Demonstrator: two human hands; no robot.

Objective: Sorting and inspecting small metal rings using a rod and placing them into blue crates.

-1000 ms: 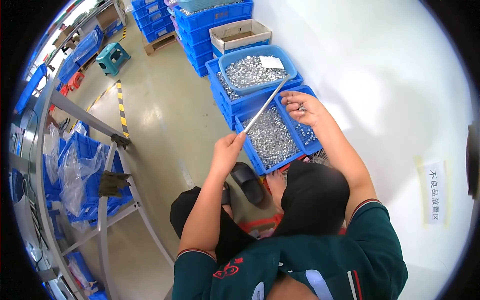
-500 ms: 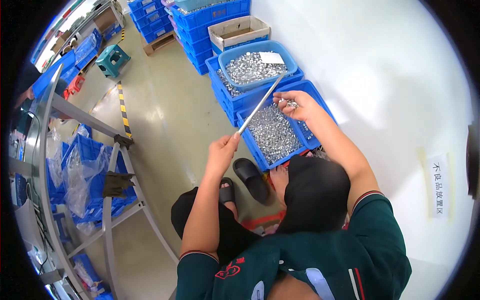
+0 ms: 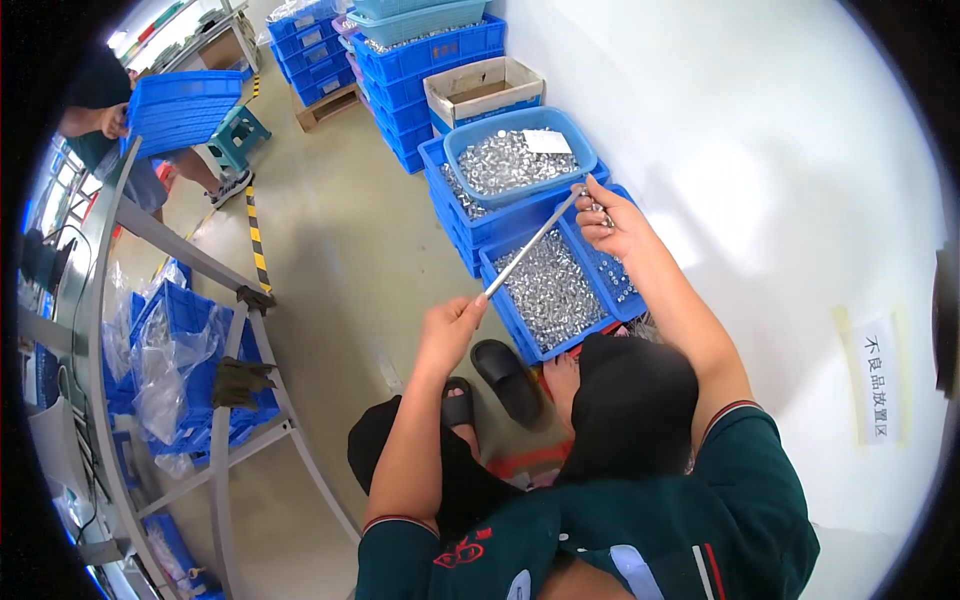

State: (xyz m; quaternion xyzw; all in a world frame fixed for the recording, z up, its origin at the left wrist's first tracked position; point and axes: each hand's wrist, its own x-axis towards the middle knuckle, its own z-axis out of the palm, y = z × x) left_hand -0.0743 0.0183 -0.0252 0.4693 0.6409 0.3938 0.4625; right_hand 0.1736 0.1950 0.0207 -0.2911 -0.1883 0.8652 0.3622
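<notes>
My left hand [image 3: 452, 328] is closed around the near end of a thin, straight silvery rod [image 3: 530, 245]. The rod slants up and away to the right. At its far tip is my right hand [image 3: 618, 228], curled around several small silvery metal pieces [image 3: 598, 208]. Its thumb and forefinger meet at the rod's tip; whether a piece sits on the rod there is too small to tell. Below the rod, a blue bin [image 3: 511, 318] holds a heap of similar pieces. A second blue bin [image 3: 632, 300] beside it, partly behind my right forearm, has fewer pieces.
Behind the bins, a light-blue tub [image 3: 530, 193] of metal parts with a white card rests on stacked blue crates [image 3: 455, 232]. An open carton [image 3: 485, 88] stands farther back. A metal frame [image 3: 185, 240] is at left. Beyond it, a person [image 3: 100, 120] carries a blue crate [image 3: 185, 105]. A white wall [image 3: 740, 100] borders the right.
My right hand has come to the rod's far tip, where it was slightly apart before. The rod is still in my left hand. At upper left, a person carrying a blue crate has come into fuller view.
</notes>
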